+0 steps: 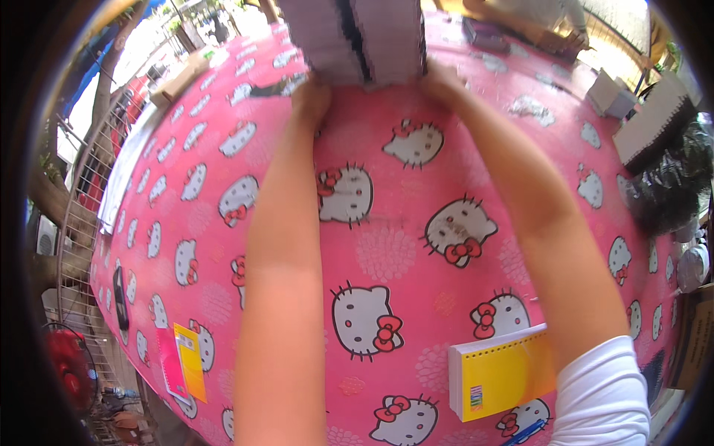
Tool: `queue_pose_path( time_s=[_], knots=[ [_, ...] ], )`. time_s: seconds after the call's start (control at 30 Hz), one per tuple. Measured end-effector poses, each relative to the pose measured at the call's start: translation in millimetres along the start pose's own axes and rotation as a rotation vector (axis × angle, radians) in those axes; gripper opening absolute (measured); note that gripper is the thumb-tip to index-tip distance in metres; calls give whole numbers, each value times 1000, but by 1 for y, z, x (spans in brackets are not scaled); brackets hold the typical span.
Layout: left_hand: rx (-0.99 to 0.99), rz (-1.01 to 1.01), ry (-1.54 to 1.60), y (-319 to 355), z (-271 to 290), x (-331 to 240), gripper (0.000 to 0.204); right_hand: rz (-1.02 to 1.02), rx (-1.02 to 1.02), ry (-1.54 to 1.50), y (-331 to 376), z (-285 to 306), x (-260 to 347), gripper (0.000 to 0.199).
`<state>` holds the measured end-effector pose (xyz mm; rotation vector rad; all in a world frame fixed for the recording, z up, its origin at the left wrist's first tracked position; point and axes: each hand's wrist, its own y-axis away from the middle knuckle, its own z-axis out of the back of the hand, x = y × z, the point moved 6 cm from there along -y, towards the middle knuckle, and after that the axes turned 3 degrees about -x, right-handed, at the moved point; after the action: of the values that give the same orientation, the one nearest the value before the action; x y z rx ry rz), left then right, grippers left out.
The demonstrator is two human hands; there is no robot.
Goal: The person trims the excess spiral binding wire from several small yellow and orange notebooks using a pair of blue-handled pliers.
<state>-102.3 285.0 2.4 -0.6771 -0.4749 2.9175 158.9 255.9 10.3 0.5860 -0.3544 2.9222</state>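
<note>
Nearest the lens, two bare forearms run up from the lower edge, the right one coming out of a white sleeve (602, 394), and reach to the far side of a surface (387, 253) covered in a pink cloth printed with white cartoon cats wearing red bows. Both hands meet a tall stack of white paper (357, 37) that stands at the far end of that surface: the left hand (311, 97) presses against the stack's lower left corner and the right hand (440, 80) against its lower right corner, so the stack sits between them. Their fingers are curled at the stack's base, but how firmly they grip it cannot be told. Well back from the hands, just beside the right forearm, lies a thick spiral pad with a yellow cover (500, 372), and a blue pen (524, 432) lies below it. Far to the left of the left forearm, at the surface's edge, lies a thin booklet in pink and yellow (183, 363). Beyond the right hand, toward the right rim, stand small white boxes (610, 93) and another pile of paper (654, 123).
</note>
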Motion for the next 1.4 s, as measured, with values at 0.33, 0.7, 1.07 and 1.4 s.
queue_pose_path(
  time_s=[0.33, 0.7, 1.07, 1.4],
  knots=[
    [371, -387, -214, 170, 8, -76, 71, 585, -73, 72, 62, 6, -74, 52],
    [-120, -312, 11, 206, 57, -75, 61, 416, 41, 223, 148, 269, 63, 78],
    [420, 521, 1147, 402, 76, -129, 48, -248, 772, -380, 402, 179, -101, 90],
    [741, 819, 951, 420, 93, -197, 54, -205, 627, -576, 432, 171, -77, 53]
  ],
)
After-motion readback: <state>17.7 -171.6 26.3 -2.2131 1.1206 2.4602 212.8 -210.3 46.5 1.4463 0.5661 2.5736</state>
